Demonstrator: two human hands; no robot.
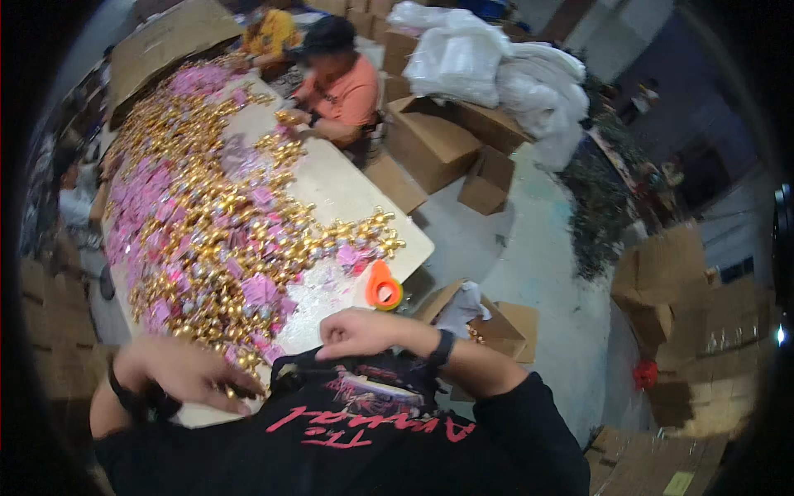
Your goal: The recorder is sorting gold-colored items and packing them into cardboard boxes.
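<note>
Gold ornaments (223, 223) lie heaped with pink paper tags (260, 289) over most of the long white table (347, 190), and the nearest end of that heap is where the work sits. Furthest to the left, the left hand (186, 372) lies palm-down at the table's near edge, fingers curled over a few gold pieces; whether it actually pinches one or only rests on them I cannot tell. A black band circles its wrist.

Toward the middle, the right hand (360, 331) is drawn in close to the chest, fingers bent together above the black shirt (364, 430) (something small may be held there, but it is hidden). An orange tape dispenser (384, 289) stands just beyond it on the table's corner.

Picking well here probably means lifting single pieces from the loose edge of the heap rather than from its tangled middle, and keeping both hands over the table so nothing drops.

Rightward, open cardboard boxes (496, 322) sit on the floor, and seated co-workers (339, 83) work at the far end.
</note>
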